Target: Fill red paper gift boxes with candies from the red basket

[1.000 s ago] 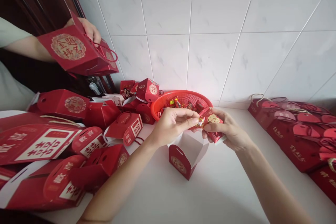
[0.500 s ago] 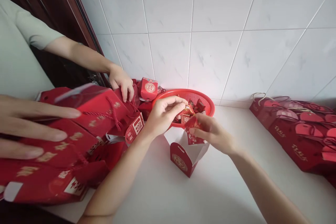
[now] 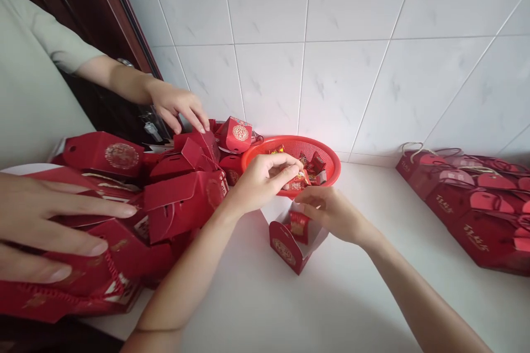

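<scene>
A red gift box with white inner walls (image 3: 285, 248) stands with its top open on the white counter. Inside it shows a small red packet (image 3: 298, 226), just below the fingertips of my right hand (image 3: 331, 210). That hand is over the box's right rim, its thumb and index finger slightly apart. Behind the box is a red plastic basket (image 3: 333, 168) of wrapped candies (image 3: 318, 162). My left hand (image 3: 263, 176) hovers over the basket's near edge, thumb and fingers pinched together. Whatever they hold is hidden.
A co-worker's hands (image 3: 182, 105) reach over a heap of red gift boxes (image 3: 178, 204) at left. Several dark red bags with cord handles (image 3: 455, 215) stand in rows at right. A tiled wall (image 3: 343, 5) rises behind the counter.
The red packet has gone from my right fingers down into the box. My left hand has shifted slightly right. The co-worker's far hand has lifted leftward, and the boxes at left have shifted.
</scene>
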The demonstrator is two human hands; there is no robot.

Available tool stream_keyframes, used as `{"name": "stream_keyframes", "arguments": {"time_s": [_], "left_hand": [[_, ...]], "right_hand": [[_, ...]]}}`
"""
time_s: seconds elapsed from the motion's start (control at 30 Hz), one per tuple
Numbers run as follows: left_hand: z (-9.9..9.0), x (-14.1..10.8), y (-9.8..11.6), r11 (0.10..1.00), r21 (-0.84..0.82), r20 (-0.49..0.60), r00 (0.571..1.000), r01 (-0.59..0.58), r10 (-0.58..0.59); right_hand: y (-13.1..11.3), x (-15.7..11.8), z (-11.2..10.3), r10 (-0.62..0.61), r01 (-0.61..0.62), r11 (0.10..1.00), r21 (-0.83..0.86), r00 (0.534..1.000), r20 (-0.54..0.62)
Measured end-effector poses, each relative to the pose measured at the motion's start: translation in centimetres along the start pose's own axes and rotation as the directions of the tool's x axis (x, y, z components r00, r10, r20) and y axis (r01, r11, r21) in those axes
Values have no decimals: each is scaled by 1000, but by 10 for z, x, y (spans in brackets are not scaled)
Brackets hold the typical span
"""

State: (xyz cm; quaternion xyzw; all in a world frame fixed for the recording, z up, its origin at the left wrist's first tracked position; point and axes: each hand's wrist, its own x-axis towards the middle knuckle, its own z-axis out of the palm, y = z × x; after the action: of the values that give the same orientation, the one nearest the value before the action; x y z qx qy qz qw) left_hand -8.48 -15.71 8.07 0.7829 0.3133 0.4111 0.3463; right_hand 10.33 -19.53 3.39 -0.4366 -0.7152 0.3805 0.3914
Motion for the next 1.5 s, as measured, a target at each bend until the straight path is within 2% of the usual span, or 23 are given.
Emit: {"name": "stream_keyframes", "arguments": {"time_s": [0.1, 0.17, 0.27, 0.33, 0.47, 0.57, 0.7, 0.8, 0.9, 0.97, 1.03, 1.07, 1.2, 1.27, 1.3, 1.4, 1.5], "left_hand": [[3, -1, 0, 1000, 1, 20, 1000, 3, -3], [5, -1, -1, 1000, -5, 36, 999, 8, -8], [9, 0, -4, 1000, -20, 55, 998, 21, -20], [10, 0, -5, 999, -36, 82, 996, 26, -23], [10, 0, -5, 997, -65, 150, 988, 40, -30], [8, -1, -4, 996, -67, 161, 986, 59, -48], [6, -1, -4, 999, -13, 163, 986, 51, -48], [1, -2, -6, 998, 51, 173, 984, 44, -52], [-11, -3, -7, 986, 166, 234, 971, 15, -55], [-19, -5, -6, 960, 280, 330, 941, -19, -78], [-25, -7, -4, 917, 396, 443, 884, -41, -151], [-27, -8, -2, 895, 444, 489, 850, -47, -198], [-23, -9, 2, 819, 569, 624, 685, -68, -376], [-17, -8, 2, 796, 598, 669, 603, -91, -434], [-14, -8, 1, 790, 603, 685, 578, -107, -444], [-8, -7, -2, 807, 573, 728, 542, -144, -420], [-8, -12, -2, 853, 503, 757, 547, -137, -358]], "right_hand": [[-1, 0, -7, -10, 13, 999, 34, 996, -92], [-4, -1, -15, 27, -5, 986, 169, 992, -126], [-10, -3, -24, 98, -58, 923, 379, 991, -87], [-13, -4, -25, 99, -59, 904, 423, 992, -74], [-14, -4, -21, 47, 2, 901, 433, 994, -102], [-13, -3, -22, 29, 35, 903, 429, 989, -142], [-12, -4, -27, 16, 38, 918, 394, 991, -134], [-12, -4, -31, 11, 29, 941, 336, 993, -118], [-9, -5, -34, -15, 26, 981, 192, 998, -59], [-5, -5, -35, -15, 11, 998, 60, 998, 62], [0, -5, -34, 8, -1, 999, -47, 989, 144], [2, -4, -34, 16, -4, 996, -90, 991, 135], [10, -1, -32, 1, -20, 968, -250, 997, -76], [12, -1, -30, 39, -70, 944, -321, 994, -101], [13, -1, -29, 80, -106, 926, -362, 993, -87], [13, -1, -25, 249, -228, 841, -491, 968, -23], [10, -3, -25, 330, -286, 761, -583, 943, -33]]}}
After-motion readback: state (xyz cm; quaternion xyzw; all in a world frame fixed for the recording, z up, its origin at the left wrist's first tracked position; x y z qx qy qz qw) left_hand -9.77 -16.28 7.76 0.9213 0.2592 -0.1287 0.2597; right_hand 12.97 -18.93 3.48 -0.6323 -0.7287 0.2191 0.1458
